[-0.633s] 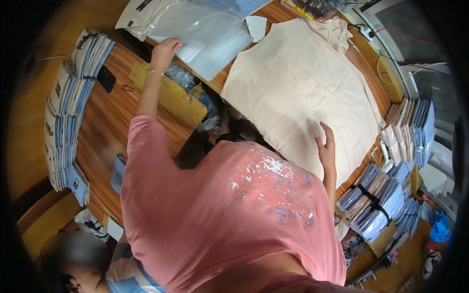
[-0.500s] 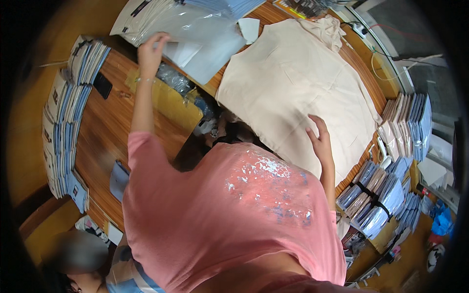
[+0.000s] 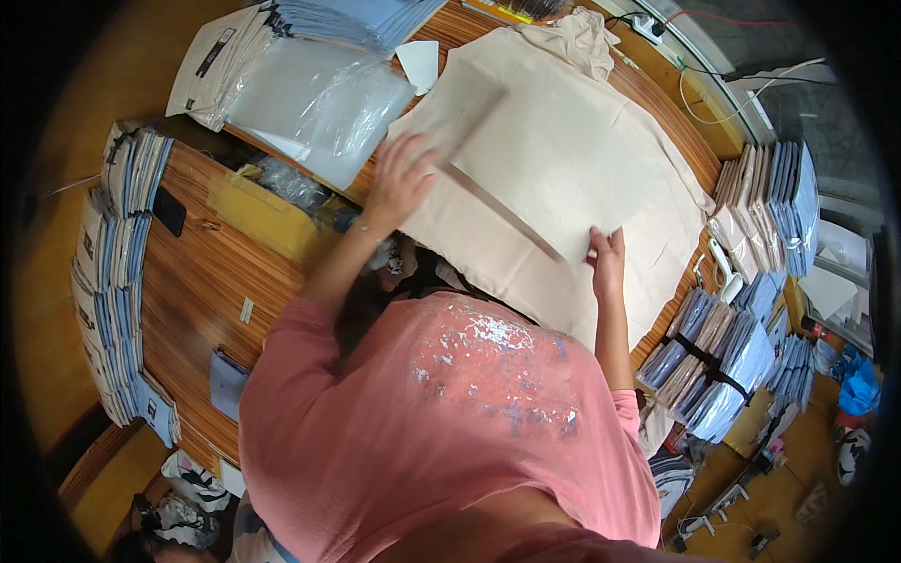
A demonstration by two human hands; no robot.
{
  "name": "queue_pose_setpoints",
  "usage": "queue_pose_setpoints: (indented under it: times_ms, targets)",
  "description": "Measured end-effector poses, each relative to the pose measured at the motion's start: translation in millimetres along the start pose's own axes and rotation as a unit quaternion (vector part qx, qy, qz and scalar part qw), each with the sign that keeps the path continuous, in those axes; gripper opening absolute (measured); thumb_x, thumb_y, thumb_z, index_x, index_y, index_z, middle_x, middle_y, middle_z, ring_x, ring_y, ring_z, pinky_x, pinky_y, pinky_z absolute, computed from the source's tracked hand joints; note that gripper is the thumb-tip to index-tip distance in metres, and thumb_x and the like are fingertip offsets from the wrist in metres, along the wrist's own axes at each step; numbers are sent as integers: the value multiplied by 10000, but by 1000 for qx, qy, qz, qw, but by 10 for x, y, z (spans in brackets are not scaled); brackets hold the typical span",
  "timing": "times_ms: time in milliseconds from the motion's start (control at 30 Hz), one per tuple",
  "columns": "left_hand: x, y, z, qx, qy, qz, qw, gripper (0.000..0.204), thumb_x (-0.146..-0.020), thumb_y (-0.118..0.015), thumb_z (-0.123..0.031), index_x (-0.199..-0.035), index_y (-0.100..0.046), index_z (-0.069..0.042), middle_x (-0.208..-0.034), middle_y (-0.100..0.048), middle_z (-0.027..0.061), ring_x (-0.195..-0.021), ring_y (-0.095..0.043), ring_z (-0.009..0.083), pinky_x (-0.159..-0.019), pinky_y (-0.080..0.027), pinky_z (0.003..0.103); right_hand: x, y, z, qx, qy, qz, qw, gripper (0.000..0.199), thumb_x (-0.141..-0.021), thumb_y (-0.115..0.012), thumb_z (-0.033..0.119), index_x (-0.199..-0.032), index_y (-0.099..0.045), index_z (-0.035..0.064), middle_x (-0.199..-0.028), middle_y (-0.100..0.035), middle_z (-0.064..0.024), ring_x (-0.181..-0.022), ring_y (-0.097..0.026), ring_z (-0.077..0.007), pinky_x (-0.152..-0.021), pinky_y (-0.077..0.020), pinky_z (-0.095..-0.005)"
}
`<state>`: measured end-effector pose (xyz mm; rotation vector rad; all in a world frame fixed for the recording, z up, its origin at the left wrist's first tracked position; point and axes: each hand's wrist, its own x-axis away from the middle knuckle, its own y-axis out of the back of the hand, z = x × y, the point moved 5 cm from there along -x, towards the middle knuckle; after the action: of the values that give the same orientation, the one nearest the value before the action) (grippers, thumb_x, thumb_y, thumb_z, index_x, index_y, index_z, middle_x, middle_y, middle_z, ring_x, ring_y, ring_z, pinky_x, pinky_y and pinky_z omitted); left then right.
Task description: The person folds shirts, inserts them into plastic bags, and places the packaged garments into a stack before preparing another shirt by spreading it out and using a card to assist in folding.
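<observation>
A cream garment [image 3: 657, 211] lies spread over the wooden table in front of me, its far end bunched up. Over its middle is a pale, flat, stiff-looking sheet [image 3: 540, 155], partly smeared by motion. My right hand [image 3: 606, 259] pinches the sheet's near right corner between thumb and fingers. My left hand [image 3: 399, 178] is blurred, fingers apart and holding nothing that I can see, above the garment's left edge. Just left of that hand lies a stack of clear plastic bags [image 3: 314, 103], a white paper piece [image 3: 272, 143] showing under it.
Packed folded garments [image 3: 221, 61] sit at the far left, more stacks [image 3: 108, 272] along the left table's edge. A phone [image 3: 168, 211] and yellow box [image 3: 263, 216] are nearer. On the right are bagged bundles [image 3: 709, 361], a white-handled tool [image 3: 725, 270] and cables [image 3: 699, 103].
The pale sheet now lies over the garment, its corner in my right hand. My left hand has come from the plastic bags rightward and nearer. The whole view has shifted slightly.
</observation>
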<state>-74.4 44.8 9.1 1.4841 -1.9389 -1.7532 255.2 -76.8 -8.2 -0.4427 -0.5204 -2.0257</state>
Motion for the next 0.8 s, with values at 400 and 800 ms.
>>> queue_pose_setpoints:
  times_ms: [400,800]
  targets:
    - [-83,-407,-10,55,113,112,986,679,-790,-547,-193,-1398,-259,-99,-1443,-185,208,-1347,-131,396,-1047,-124,597,-652,-877,-79,-62,8,118,991,297,-862,-541,112,-1148,-479,57,-772,-541,-4,-586,-484,-67,-450,-385,-217]
    - [99,-764,-8,-27,164,85,982,500,-856,-541,-262,-1319,-396,-144,-1383,-251,221,-1287,-215,418,-1015,-187,612,-645,-1003,47,-6,102,73,992,624,-761,-660,18,-1314,-373,10,-683,-459,5,-511,-418,-61,-401,-388,-217]
